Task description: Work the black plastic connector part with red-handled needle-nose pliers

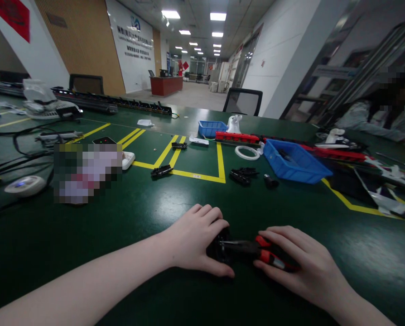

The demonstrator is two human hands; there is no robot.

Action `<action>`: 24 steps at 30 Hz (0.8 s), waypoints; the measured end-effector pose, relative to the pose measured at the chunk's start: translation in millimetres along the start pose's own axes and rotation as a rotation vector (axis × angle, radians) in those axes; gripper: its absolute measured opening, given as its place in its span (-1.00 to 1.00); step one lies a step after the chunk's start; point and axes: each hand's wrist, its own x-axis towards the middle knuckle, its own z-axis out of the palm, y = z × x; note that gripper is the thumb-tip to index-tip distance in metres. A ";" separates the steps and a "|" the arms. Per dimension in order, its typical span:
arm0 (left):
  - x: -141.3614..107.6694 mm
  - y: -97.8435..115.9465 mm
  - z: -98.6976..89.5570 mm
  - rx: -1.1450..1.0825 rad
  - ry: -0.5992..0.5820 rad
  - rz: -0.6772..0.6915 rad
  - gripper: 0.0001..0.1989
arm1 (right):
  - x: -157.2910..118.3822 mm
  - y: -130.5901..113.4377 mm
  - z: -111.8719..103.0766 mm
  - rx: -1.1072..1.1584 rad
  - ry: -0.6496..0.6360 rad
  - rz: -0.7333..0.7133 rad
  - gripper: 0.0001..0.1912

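My left hand (202,240) is wrapped round a dark, black part (222,248) low over the green table, hiding much of its shape. From the right, my right hand (299,260) grips a pair of pliers with red handles (268,258). The dark jaws of the pliers point left and reach the black part, their tips against or inside it; I cannot tell which. Beyond my hands lie several small black parts (243,175), and a short black piece (270,181) rests beside a blue bin.
The blue bin (299,170) holds dark pieces, with a smaller blue basket (212,128) behind it. A white ring (247,153) and red strips (238,136) lie nearby. Cables and a white mouse (26,185) are at left. A person (375,115) sits at far right.
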 end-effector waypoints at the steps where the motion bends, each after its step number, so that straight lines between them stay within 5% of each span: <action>1: -0.2 0.2 -0.4 0.000 -0.003 -0.003 -0.20 | -1.1 0.1 0.4 0.004 -0.003 -0.001 -0.59; 24: 0.0 -3.1 -3.6 -0.035 -0.017 0.017 -0.21 | -0.4 -0.4 -1.6 0.085 -0.066 0.061 -0.65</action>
